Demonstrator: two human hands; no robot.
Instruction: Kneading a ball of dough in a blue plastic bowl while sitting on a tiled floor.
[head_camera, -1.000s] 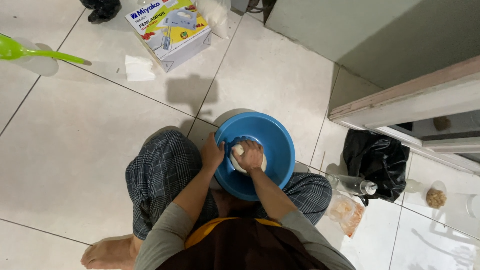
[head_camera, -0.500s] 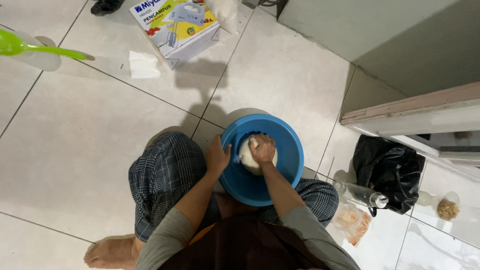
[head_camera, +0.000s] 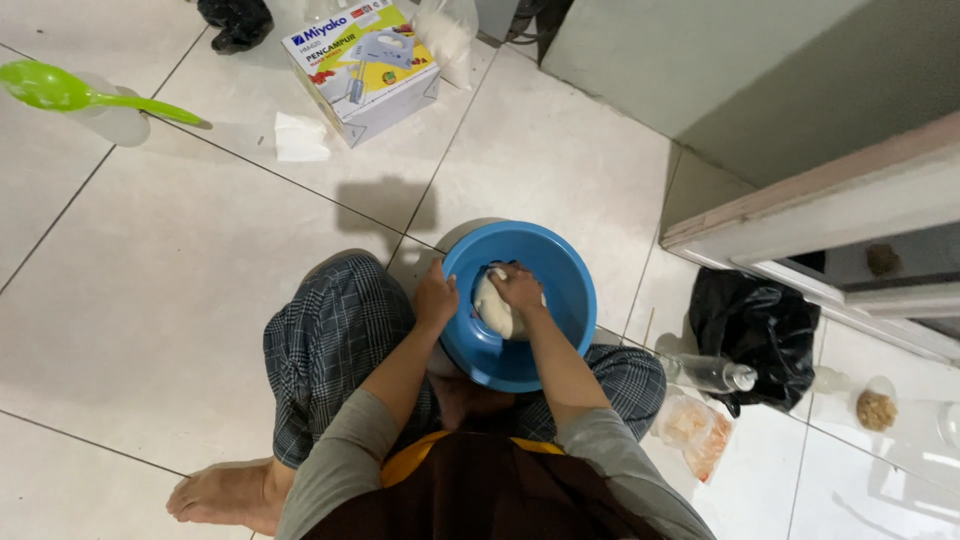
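Shifted since a second ago: our right hand has travelled from the left part of the pale dough lump to its top, fingers now curled over it and pressing down, which we judge to be one more fold-and-press in a kneading cycle and not a finish. Item, our left hand: it keeps its earlier station, clamped on the near-left rim of the blue plastic basin, thumb side inward, steadying it. Item, the basin: it sits on the tiled floor between our knees, touching the checked trouser leg, and has not slid noticeably; the dough lies inside it, toward the left of the middle, partly hidden under the right hand. Item, a bare foot at the lower left, flat on the tiles. Item, to the right of the basin: a clear plastic bottle lying on its side, a thin bag of pale pink contents just beside it, and a crumpled black bag against the door frame. Item, farther right: a small clear bag of brownish grains. Item, farther out on the floor: a folded white tissue, a cardboard box picturing a hand mixer near it, a green plastic scoop resting on a clear container at the far left, and a dark cloth at the top edge.
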